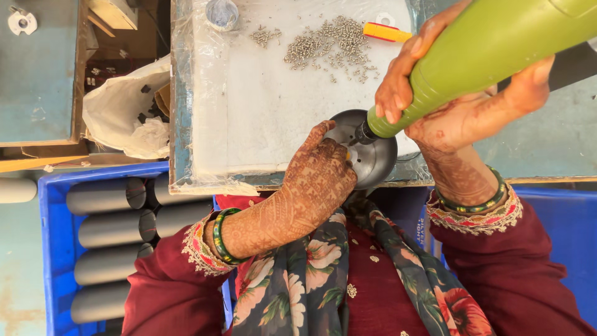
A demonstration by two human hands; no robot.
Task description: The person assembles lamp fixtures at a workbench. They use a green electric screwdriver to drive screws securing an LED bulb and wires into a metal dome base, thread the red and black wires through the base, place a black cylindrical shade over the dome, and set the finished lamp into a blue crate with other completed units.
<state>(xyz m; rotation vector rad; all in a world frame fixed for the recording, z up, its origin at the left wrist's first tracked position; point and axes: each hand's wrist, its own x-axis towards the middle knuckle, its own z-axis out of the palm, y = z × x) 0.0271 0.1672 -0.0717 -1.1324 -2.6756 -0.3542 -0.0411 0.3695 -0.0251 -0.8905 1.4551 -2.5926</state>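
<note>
Head view, looking straight down: the right hand [457, 93] is wrapped tight around a green power screwdriver [491, 46], fingers curled over the top of its barrel and thumb beneath, with the dark tip set down into a round grey metal part [376, 155]. That part sits at the near edge of the white worktop [249, 112], overhanging it slightly toward the body. The left hand [317, 180] presses on the part's left side, fingers bent close together and fingertips pinched at a small yellowish piece beside the driver tip; what exactly they pinch is too small to tell.

To the left, below the worktop, a blue crate [53, 249] holds grey cylinders [106, 196] lying on their sides in a stacked column. Beyond it, a white bag [127, 112] sits open with crumpled white material and dark bits inside. A small round cup [222, 12] stands at the worktop's far edge.

Loose small screws [329, 43] lie scattered at the far side, with a yellow-and-red tool [385, 31] just beside them. Between the screws and the metal part the white surface is bare, and its plastic-wrapped left edge is ragged.
</note>
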